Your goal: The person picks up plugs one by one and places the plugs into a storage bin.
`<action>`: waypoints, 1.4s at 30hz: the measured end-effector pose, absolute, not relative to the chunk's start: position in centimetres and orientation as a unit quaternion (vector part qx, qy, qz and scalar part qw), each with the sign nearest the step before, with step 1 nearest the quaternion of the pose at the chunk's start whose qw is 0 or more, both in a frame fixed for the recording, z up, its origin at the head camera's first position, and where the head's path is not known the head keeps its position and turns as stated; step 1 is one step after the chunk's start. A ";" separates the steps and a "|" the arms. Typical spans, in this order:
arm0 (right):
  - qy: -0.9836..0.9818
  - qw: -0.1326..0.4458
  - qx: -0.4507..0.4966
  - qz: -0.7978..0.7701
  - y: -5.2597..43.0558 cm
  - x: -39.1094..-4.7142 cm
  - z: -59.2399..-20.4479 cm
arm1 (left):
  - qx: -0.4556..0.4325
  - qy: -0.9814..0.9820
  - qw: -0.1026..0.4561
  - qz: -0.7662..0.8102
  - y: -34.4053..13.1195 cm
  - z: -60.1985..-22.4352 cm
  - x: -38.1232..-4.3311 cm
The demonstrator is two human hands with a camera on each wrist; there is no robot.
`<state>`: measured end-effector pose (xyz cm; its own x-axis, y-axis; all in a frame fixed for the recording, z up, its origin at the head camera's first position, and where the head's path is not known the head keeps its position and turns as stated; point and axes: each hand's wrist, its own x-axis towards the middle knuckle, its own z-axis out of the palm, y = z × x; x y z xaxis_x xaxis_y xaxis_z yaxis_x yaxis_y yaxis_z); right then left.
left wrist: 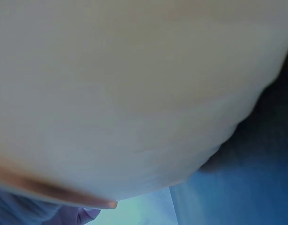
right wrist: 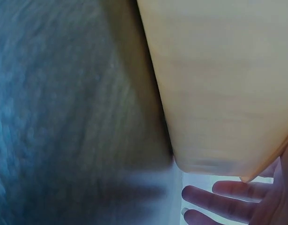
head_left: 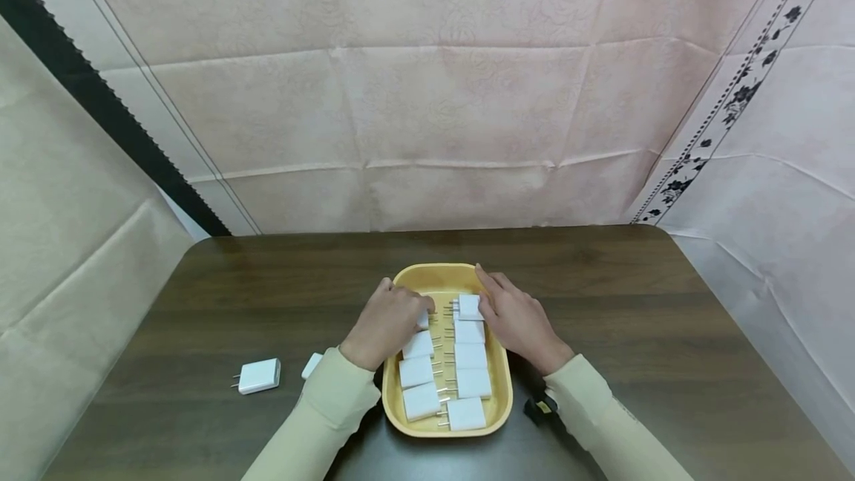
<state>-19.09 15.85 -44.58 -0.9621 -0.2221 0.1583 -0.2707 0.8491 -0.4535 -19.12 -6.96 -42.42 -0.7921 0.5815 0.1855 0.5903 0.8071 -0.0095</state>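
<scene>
A yellow tray (head_left: 444, 430) holds several white charger plugs in two columns, prongs pointing inward. At the upper end of the left column, my left hand (head_left: 387, 324) pinches a charger plug (head_left: 423, 321) mostly hidden by the fingers. My right hand (head_left: 521, 321) lies at the tray's upper right side, index finger reaching the rim and thumb beside the top charger plug (head_left: 470, 307) of the right column. Straight, spread fingers (right wrist: 218, 202) show past the tray wall (right wrist: 218, 93) in the right wrist view. In the left wrist view, the tray wall (left wrist: 134, 93) fills most of the picture.
On the brown wooden table (head_left: 601, 273) left of the tray lies a loose charger plug (head_left: 259, 376). Another charger plug (head_left: 311, 366) shows partly behind the left sleeve. A small black object (head_left: 539, 408) shows by the right wrist. Cloth hangs behind the table.
</scene>
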 end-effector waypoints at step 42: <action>-0.960 0.043 0.127 0.244 15.9 -18.9 -44.5 | -0.193 -0.975 0.054 -0.096 -17.5 -39.3 -16.4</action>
